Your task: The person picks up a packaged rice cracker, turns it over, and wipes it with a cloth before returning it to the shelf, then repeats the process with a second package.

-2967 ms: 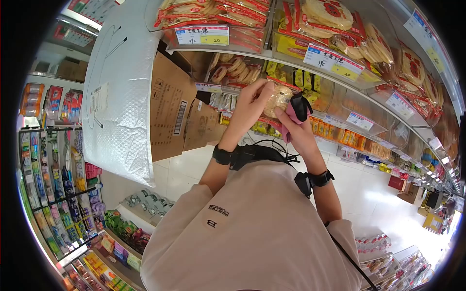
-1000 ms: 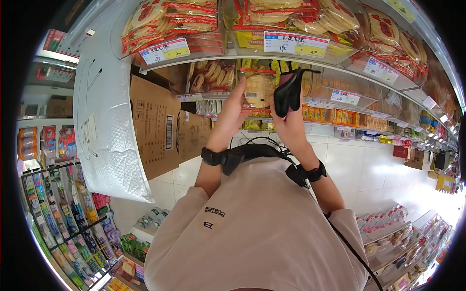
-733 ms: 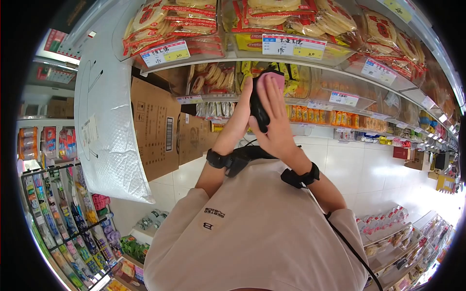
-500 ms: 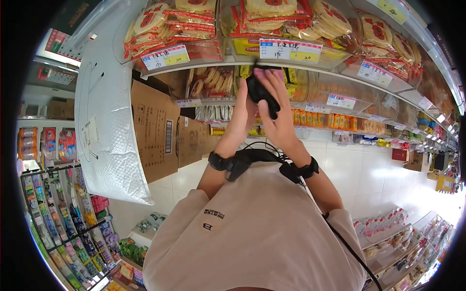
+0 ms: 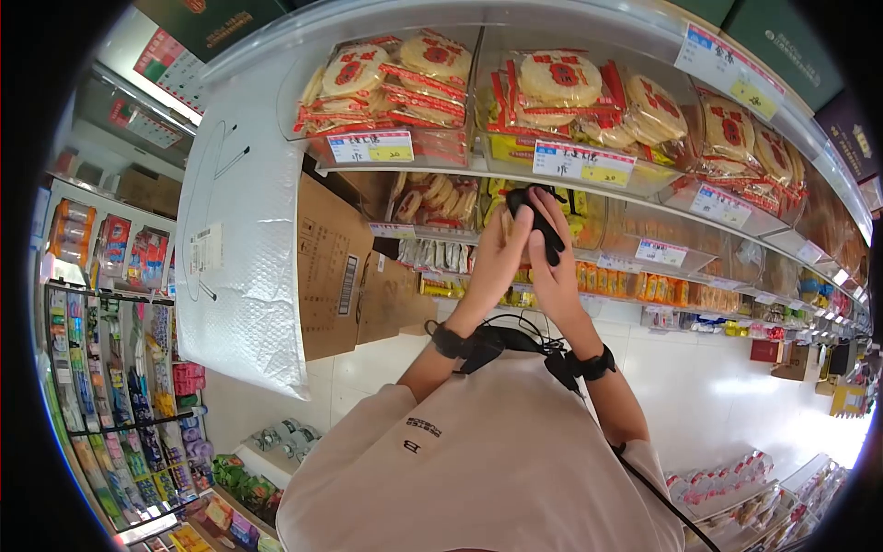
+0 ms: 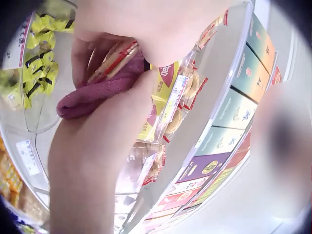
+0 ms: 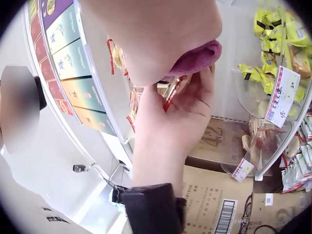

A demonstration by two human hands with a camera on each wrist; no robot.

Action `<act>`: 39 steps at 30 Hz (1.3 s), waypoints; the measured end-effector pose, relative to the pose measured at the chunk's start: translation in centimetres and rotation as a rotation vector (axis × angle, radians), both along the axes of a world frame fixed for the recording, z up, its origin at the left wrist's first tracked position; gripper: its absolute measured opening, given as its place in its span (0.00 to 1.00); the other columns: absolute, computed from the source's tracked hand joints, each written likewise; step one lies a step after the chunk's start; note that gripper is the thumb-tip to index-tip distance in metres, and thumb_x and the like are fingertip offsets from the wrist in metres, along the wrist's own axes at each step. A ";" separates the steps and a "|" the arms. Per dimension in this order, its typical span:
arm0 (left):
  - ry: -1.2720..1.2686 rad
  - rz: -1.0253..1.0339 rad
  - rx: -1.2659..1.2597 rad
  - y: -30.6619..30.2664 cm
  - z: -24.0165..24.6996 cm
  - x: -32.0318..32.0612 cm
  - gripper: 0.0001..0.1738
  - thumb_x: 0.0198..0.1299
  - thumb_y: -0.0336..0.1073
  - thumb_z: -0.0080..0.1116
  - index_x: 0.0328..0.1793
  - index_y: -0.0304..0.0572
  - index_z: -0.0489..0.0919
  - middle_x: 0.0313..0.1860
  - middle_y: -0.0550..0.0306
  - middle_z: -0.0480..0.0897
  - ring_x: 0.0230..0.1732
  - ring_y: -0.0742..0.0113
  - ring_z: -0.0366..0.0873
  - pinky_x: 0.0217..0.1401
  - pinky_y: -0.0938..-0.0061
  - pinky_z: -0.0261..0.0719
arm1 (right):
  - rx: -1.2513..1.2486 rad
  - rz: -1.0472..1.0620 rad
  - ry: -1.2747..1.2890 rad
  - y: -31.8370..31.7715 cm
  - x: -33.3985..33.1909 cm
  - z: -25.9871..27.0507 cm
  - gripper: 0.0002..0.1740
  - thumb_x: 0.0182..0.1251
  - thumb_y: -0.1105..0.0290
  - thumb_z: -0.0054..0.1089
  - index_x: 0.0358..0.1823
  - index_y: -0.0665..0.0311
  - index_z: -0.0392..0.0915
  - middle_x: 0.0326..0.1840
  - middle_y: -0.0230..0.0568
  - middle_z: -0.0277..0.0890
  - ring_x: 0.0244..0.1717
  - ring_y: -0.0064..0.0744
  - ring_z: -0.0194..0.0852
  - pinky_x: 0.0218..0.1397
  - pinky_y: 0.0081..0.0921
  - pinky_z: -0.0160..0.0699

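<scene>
My left hand [image 5: 492, 267] grips a flat clear packet with red edging; pale discs show through it in the left wrist view [image 6: 114, 61] and its narrow edge in the right wrist view [image 7: 171, 93]. A soft cloth-like piece, black on the side seen from above [image 5: 543, 225] and purple on the other [image 6: 97, 95], lies between the two hands against the packet. My right hand [image 5: 558, 276] holds it, fingers bent over its top and thumb on the near side. From above, the hands and the black piece hide most of the packet.
Clear bins of red-edged cracker packets [image 5: 556, 83] with price tags stand above the hands, yellow packets [image 5: 578, 207] just behind. Cardboard boxes [image 5: 331, 285] and a large silvery padded sheet [image 5: 244, 248] are at left. Orange packets [image 5: 635, 283] line the lower shelf.
The packet faced upward with its barcode showing; now it is mostly hidden. My right hand has brought the black and purple piece over against it. Shelves and hands appear lower in the head view.
</scene>
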State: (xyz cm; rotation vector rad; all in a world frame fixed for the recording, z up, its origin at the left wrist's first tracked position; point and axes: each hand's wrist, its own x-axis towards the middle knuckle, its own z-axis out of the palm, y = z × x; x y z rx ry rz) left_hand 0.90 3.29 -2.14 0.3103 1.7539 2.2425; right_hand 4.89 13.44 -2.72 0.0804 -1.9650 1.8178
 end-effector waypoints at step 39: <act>-0.068 0.111 -0.055 -1.1 2.1 -0.1 0.31 0.76 0.57 0.45 0.46 0.32 0.82 0.40 0.57 0.85 0.37 0.78 0.80 0.41 0.79 0.77 | -0.423 0.193 -0.479 1.9 2.5 0.8 0.20 0.77 0.59 0.57 0.64 0.61 0.75 0.25 0.23 0.72 0.21 0.12 0.65 0.23 0.15 0.62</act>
